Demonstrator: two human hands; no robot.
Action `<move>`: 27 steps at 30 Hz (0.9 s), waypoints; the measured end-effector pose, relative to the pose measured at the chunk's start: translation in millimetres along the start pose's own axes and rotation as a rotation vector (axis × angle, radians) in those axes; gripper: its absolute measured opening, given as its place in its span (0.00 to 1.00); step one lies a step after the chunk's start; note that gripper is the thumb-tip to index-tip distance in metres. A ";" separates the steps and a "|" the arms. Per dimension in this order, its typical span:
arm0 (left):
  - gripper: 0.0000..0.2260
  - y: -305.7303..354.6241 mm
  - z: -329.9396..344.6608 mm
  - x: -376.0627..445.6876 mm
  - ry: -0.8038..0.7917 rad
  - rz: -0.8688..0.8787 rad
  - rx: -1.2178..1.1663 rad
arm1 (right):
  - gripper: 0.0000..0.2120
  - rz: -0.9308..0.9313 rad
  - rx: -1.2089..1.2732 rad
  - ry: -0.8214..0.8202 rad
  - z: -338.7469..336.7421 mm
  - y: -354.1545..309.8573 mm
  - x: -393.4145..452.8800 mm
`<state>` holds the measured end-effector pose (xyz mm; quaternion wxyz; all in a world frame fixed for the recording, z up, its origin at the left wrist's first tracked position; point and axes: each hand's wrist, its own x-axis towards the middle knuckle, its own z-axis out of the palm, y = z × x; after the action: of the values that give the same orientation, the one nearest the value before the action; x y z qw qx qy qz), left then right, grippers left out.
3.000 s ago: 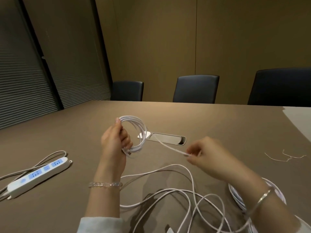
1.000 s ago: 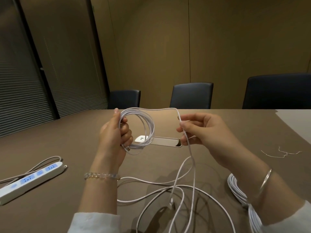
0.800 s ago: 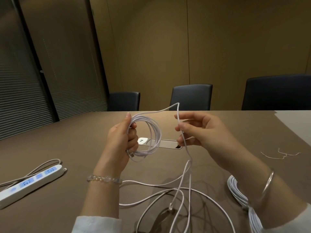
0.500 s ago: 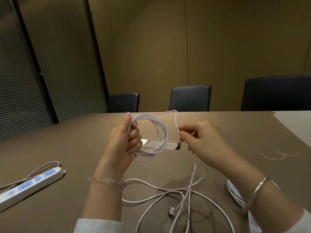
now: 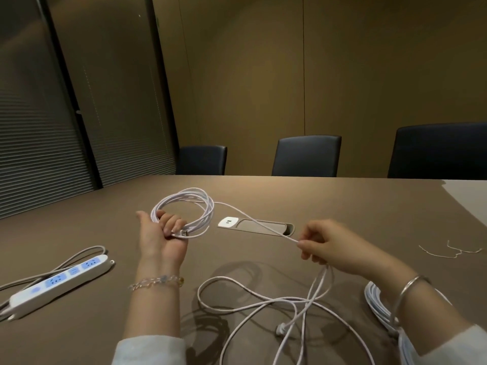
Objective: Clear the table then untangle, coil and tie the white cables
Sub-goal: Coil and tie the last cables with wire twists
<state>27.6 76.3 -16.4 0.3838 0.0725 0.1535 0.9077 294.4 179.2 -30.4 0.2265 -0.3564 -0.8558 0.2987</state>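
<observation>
It was an office meeting room: a long brown conference table (image 5: 342, 206) with a built-in socket hatch (image 5: 257, 225), dark padded chairs (image 5: 307, 156) along it, and slatted blinds (image 5: 31, 159).

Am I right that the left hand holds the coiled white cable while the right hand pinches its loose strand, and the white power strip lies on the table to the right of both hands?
Not quite: the head view shows the white power strip to the left of both hands. The rest stands: the left hand holds the coiled white cable, and the right hand pinches its loose strand.
</observation>
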 end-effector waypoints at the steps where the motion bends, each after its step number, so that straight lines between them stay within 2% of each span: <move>1: 0.24 0.4 0.4 0.7 0.005 0.027 0.033 | 0.05 -0.001 -0.028 0.004 -1.1 -0.6 -0.6; 4: 0.22 -3.5 2.0 -0.1 -0.032 0.080 0.220 | 0.03 -0.082 -0.119 0.043 0.5 -13.6 -3.9; 9: 0.16 -22.1 12.9 -9.7 -0.215 0.109 0.648 | 0.04 -0.332 -0.199 0.101 9.6 -48.6 -16.0; 13: 0.15 -36.1 23.3 -21.7 -0.393 0.052 0.941 | 0.01 -0.378 -0.173 0.083 14.0 -57.0 -21.3; 15: 0.15 -41.3 27.2 -29.2 -0.510 -0.098 0.952 | 0.01 -0.373 -0.161 0.138 13.9 -56.1 -19.2; 18: 0.14 -45.7 32.7 -37.6 -0.622 -0.300 0.977 | 0.01 -0.368 -0.118 0.344 9.3 -53.1 -15.6; 21: 0.15 -51.9 37.3 -42.1 -0.613 -0.431 1.020 | 0.02 -0.383 -0.098 0.543 4.7 -50.4 -13.1; 27: 0.16 -54.7 40.7 -46.6 -0.649 -0.675 0.829 | 0.03 -0.524 -0.155 0.658 12.5 -48.1 -12.7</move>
<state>107.1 87.9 3.1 0.6165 0.4350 0.3829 0.5330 272.3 138.1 -9.3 0.5285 -0.2190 -0.8194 0.0361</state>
